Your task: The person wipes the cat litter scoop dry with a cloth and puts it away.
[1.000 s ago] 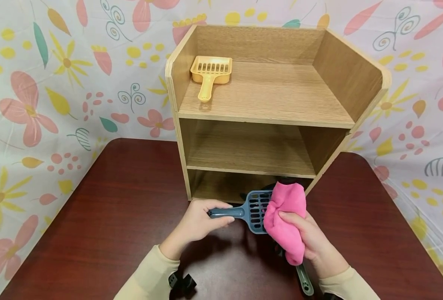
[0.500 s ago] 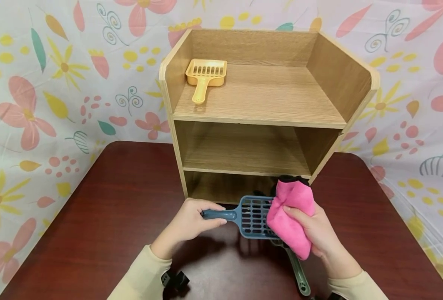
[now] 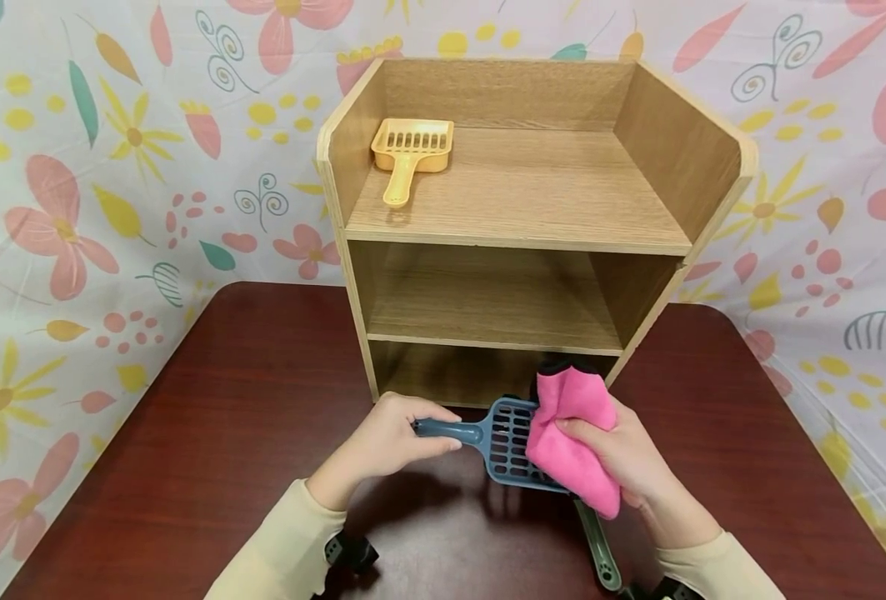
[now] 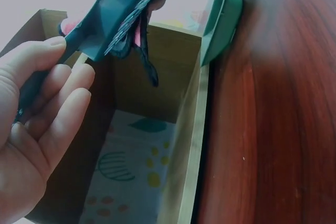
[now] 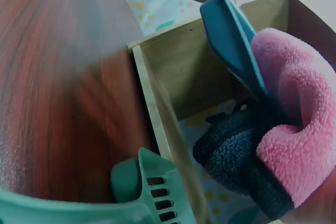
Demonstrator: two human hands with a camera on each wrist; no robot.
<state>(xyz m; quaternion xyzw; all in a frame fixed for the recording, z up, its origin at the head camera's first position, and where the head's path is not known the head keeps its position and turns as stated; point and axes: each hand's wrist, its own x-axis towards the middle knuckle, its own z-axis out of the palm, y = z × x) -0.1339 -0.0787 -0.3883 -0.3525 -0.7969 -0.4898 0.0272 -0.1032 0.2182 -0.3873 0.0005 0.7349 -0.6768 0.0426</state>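
Observation:
In the head view my left hand (image 3: 390, 442) pinches the handle of a blue slotted litter scoop (image 3: 508, 442) between thumb and fingers, holding it over the table. A pink cloth (image 3: 573, 442) with dark edging covers the scoop's far end. My right hand (image 3: 630, 454) grips that cloth, its thumb pressing on the front. In the right wrist view the dark side of the cloth (image 5: 231, 156) lies against the blue scoop (image 5: 228, 43). Below it a green litter scoop (image 3: 598, 546) rests on the table, its head mostly hidden by the cloth and blue scoop.
A wooden shelf unit (image 3: 518, 242) with two lower compartments stands behind the hands. On its top, at the left, sits a yellow litter scoop (image 3: 411, 154) with its tray. The dark red table (image 3: 210, 467) reaches to a flower-patterned cloth backdrop (image 3: 127, 208).
The cloth has shifted right and then back left along the scoop's far end. The blue scoop has tilted a little, and the head view has moved slightly. Both hands keep their hold.

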